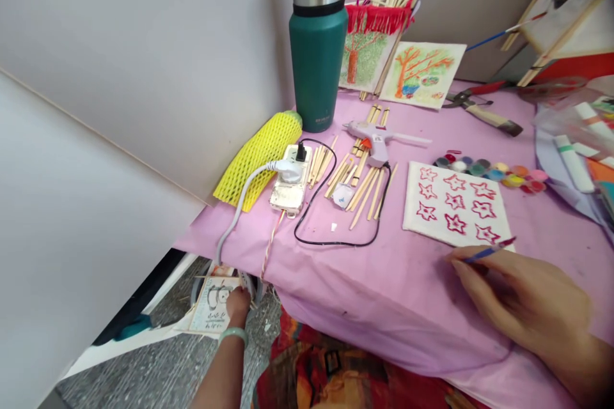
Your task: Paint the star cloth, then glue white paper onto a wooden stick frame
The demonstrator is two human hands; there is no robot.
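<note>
My right hand (522, 307) grips a thin paintbrush (489, 250) with a blue handle and dark red bristles. It is just in front of a white square panel (458, 201) painted with rows of red stars. Behind the panel sits a cluster of small paint pots (494, 170) in several colours. Below the table's front left edge, my left hand (238, 301), with a pale green bangle at its wrist, looks closed. Its fingers are mostly hidden. Beside it is a picture with black brush drawing (213, 303), and a grey object (248, 281) lies right by the knuckles.
On the pink tablecloth (336, 281) are a glue gun (377, 137), wooden sticks (367, 195) and a power strip (291, 182) with cables. A green bottle (319, 64) stands behind yellow foam netting (261, 156). Pliers (484, 112) and tree paintings (422, 73) are at the back.
</note>
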